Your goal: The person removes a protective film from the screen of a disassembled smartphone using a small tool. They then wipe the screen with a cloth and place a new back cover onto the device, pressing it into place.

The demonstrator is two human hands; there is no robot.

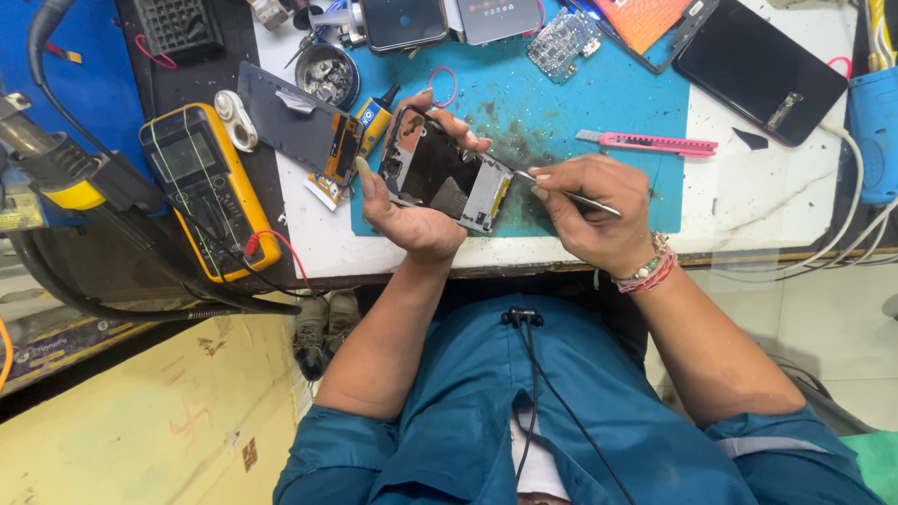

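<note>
A small round metal tin [327, 75] is seen at about eleven o'clock from the hands, near the top of the bench [776, 201]; small metal parts, too small to be told apart, are held in it.

An opened phone [447, 171], its back removed and its dark inner frame exposed, is held over the near edge of the blue mat [561, 103]. It is gripped by the left hand [412, 201], which is closed around it from below: the thumb is laid along the phone's left edge and the fingers are curled over its top edge. The phone is tilted, its lower end pointing toward four o'clock.

A thin metal tool [571, 194] is pinched in the right hand [594, 210], which lies at three o'clock from the phone, just beside it. The tool's tip is set against the phone's lower right corner. The right hand is closed on the tool, the wrist bent inward, beaded bracelets [647, 271] being worn on it.

A yellow multimeter [208, 192] is laid at nine o'clock from the phone, and a pink utility knife [655, 143] at two o'clock. A black phone [758, 70] is placed at the bench's far right corner.
</note>
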